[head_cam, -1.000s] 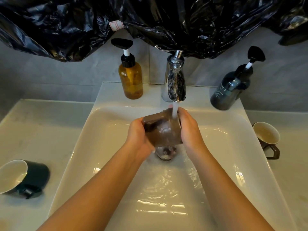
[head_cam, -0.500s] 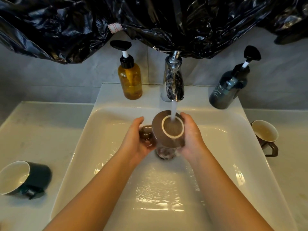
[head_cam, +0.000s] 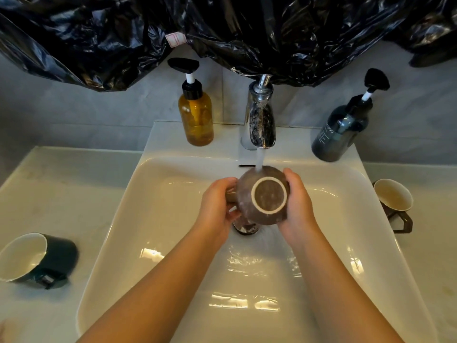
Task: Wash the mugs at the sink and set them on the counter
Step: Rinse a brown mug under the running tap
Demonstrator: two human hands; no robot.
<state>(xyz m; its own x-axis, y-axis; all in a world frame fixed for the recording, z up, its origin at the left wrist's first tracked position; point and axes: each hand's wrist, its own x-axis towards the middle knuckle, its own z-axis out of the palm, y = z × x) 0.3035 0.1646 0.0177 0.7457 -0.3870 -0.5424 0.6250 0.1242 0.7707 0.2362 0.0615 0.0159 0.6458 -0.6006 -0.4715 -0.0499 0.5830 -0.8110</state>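
I hold the round brown ceramic mug base-up over the white sink basin, so the tap water sheets off its outside. My left hand and right hand clasp opposite sides, keeping it steady.

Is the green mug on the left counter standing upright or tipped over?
Tipped over. The green mug lies on its side on the counter, its white inside facing left and its handle low at the front.
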